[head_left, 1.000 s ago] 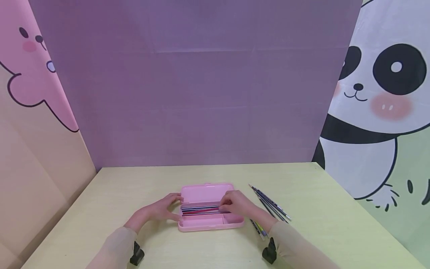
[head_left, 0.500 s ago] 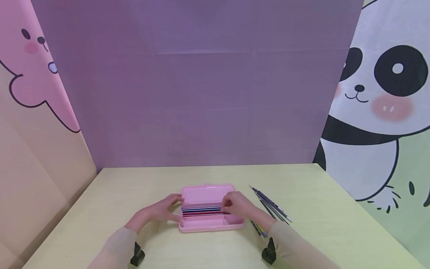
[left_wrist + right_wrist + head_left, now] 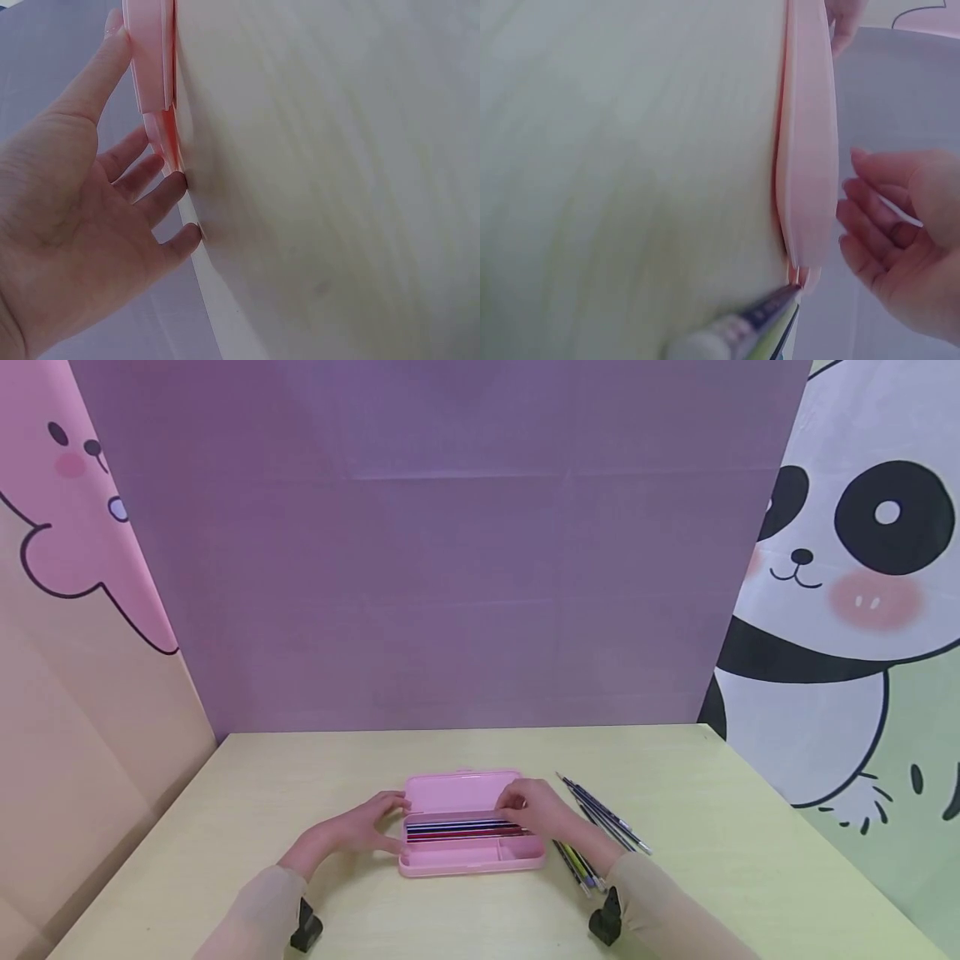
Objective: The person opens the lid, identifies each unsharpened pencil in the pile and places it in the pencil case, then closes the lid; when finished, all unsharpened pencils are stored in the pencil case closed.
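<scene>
A pink pencil case [image 3: 450,858] lies with its lid [image 3: 453,793] folded back on the table. Several dark and red pencils [image 3: 450,831] lie side by side in its long compartment. My left hand [image 3: 360,825] rests against the case's left end, thumb on the base and fingertips at the lid edge in the left wrist view. Above the right part of the case is my right hand [image 3: 534,808], hiding the pencils' right ends. In the right wrist view, its loosely bent fingers [image 3: 866,221] show nothing between them, beside the pink case wall [image 3: 810,142].
Right of the case, a loose bunch of dark pencils [image 3: 611,820] lies slanted on the pale table [image 3: 337,768]. Nearer me, partly under the right forearm, are more pencils [image 3: 576,867], one yellow-green. A purple backdrop [image 3: 465,568] stands behind the table.
The red pencil, slanted a second ago, now lies level with the others in the case. My right hand has risen slightly from the compartment and its fingers have loosened. The left hand stays put.
</scene>
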A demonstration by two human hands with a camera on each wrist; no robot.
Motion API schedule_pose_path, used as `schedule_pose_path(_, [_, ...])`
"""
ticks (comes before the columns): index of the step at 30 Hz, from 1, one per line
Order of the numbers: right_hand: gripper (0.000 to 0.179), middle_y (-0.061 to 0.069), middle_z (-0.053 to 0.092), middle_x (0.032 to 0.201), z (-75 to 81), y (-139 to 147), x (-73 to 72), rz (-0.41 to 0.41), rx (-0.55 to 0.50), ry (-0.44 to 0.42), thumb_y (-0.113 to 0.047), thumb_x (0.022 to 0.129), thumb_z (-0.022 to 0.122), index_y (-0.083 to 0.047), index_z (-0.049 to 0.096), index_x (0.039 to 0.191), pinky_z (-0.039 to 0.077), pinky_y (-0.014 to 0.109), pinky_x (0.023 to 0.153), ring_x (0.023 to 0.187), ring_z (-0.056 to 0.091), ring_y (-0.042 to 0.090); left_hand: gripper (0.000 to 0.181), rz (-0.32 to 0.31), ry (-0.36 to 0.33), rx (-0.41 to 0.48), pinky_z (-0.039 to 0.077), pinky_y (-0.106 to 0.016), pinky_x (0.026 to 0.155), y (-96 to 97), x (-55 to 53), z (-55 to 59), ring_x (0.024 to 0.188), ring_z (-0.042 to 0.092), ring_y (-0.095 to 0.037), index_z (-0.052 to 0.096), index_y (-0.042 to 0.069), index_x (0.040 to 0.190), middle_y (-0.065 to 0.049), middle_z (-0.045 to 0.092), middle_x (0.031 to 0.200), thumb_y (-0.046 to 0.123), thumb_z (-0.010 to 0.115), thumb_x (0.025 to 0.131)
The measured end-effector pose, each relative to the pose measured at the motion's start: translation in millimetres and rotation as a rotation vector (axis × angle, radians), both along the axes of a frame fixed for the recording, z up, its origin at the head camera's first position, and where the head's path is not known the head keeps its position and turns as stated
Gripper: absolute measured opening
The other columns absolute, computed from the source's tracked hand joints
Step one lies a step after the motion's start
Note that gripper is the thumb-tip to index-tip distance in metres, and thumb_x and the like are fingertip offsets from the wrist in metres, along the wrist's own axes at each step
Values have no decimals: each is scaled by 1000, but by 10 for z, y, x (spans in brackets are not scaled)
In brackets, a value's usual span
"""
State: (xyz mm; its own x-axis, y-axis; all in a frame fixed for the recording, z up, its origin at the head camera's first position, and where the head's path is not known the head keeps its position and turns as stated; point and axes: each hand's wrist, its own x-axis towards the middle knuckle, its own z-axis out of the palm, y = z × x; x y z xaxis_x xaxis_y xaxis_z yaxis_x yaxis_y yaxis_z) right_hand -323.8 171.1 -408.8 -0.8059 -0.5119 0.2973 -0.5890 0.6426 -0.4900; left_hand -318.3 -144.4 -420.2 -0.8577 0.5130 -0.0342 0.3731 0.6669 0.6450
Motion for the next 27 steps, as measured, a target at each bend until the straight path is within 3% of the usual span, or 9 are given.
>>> schedule_pose_path(4, [4,-3,63,78,16,82,5,13,-42,-13,-9,85,67,-8,68,89,48,17,59,67,51,3,74,0,3,-5,18,-57,114,2,-4,0,140,21,-41,45,7,134,-19,25,151,38,77,74])
schedule_pose_path(8, [5,-2,64,79,52,165,37,-23,-73,-50,-12,86,67,-9,68,91,50,17,61,68,53,5,74,0,2,-3,18,-57,115,6,-2,8,140,22,-41,45,7,134,-19,25,151,38,77,75])
schedule_pose_path(21, [8,-3,63,80,98,426,143,-63,-43,-14,-17,86,68,-10,67,89,51,18,63,70,54,5,74,1,20,-15,19,-57,114,9,18,18,139,23,-41,45,6,134,-20,27,150,37,77,75])
schedule_pose_path(27, [9,-1,64,79,61,560,164,-40,-57,-47,-14,85,68,-6,67,90,51,18,61,68,54,4,73,1,15,-18,19,-58,114,9,20,17,139,22,-41,45,7,133,-20,27,150,37,77,75])
